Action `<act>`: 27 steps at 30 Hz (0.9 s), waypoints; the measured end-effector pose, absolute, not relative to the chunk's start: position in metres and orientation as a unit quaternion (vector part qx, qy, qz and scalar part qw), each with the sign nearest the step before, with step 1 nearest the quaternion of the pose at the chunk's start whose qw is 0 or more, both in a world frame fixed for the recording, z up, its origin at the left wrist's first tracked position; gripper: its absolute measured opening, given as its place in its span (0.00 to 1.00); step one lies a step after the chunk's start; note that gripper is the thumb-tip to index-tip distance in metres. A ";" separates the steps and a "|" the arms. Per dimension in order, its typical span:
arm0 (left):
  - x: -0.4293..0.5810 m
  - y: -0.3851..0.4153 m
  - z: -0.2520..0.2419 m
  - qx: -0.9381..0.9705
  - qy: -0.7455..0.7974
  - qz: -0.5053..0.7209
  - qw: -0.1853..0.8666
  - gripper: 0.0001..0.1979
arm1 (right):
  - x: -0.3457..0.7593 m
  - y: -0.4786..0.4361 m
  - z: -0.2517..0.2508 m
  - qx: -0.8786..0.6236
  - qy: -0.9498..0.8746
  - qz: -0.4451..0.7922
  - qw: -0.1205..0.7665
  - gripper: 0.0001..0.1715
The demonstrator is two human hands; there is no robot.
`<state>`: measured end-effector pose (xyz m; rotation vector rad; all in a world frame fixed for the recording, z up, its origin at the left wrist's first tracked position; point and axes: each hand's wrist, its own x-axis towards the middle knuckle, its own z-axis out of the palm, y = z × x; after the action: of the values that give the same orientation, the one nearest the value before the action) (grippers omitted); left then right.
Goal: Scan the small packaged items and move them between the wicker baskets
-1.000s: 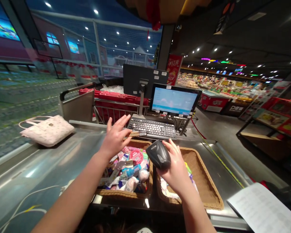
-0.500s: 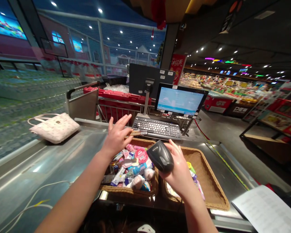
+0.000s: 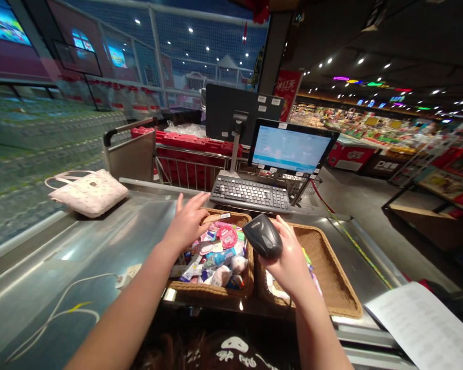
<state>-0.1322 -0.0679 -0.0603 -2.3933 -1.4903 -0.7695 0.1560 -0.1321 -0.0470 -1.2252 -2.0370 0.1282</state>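
My left hand (image 3: 187, 221) pinches a thin, flat brown item (image 3: 217, 218) with a white label near its end, holding it above the far side of the left wicker basket (image 3: 250, 280). In that basket lie many small packaged goods, among them a round pink-red tub (image 3: 227, 236) and a blue bottle-like pack (image 3: 220, 257). My right hand (image 3: 289, 262) is wrapped round a black barcode scanner (image 3: 262, 236), whose head tilts left between the two baskets. Partly behind my right wrist, the right wicker basket (image 3: 332, 262) holds a few colourful packs.
Beyond the baskets stand a keyboard (image 3: 250, 194) and a lit monitor (image 3: 291, 149). A pale handbag (image 3: 90, 192) rests on the metal counter (image 3: 135, 221) at left, near a white power strip (image 3: 128, 276) with cables. Printed paper (image 3: 424, 324) lies at right; a cart (image 3: 185, 167) stands behind.
The view has shifted slightly. The brown item has turned so its labelled end angles upward, now over the basket instead of against the keyboard. The scanner has moved slightly right, still in my right hand.
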 end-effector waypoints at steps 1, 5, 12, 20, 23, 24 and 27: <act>-0.135 -0.070 -0.065 -0.810 -0.517 -0.259 0.101 0.06 | 0.155 -0.133 -0.048 -0.480 -0.795 0.058 0.367 0.27; -0.149 -0.084 -0.085 -0.788 -0.559 -0.248 0.072 0.07 | 0.148 -0.134 -0.053 -0.480 -0.799 0.091 0.350 0.26; -0.185 -0.131 -0.121 -0.740 -0.637 -0.214 0.042 0.08 | 0.139 -0.131 -0.060 -0.476 -0.805 0.134 0.328 0.27; -0.205 -0.162 -0.152 -0.721 -0.675 -0.152 0.017 0.09 | 0.124 -0.123 -0.060 -0.446 -0.819 0.141 0.332 0.27; -0.198 -0.159 -0.164 -0.707 -0.686 -0.166 0.042 0.08 | 0.120 -0.122 -0.060 -0.435 -0.824 0.142 0.333 0.28; -0.196 -0.158 -0.167 -0.698 -0.692 -0.176 0.052 0.08 | 0.120 -0.122 -0.060 -0.434 -0.825 0.142 0.333 0.29; -0.190 -0.155 -0.172 -0.682 -0.699 -0.206 0.063 0.11 | 0.125 -0.121 -0.062 -0.437 -0.822 0.144 0.335 0.29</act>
<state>-0.1897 -0.1552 -0.1717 -2.0594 -2.1120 -0.6219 0.1247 -0.1214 -0.0617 -1.1406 -2.1453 0.3745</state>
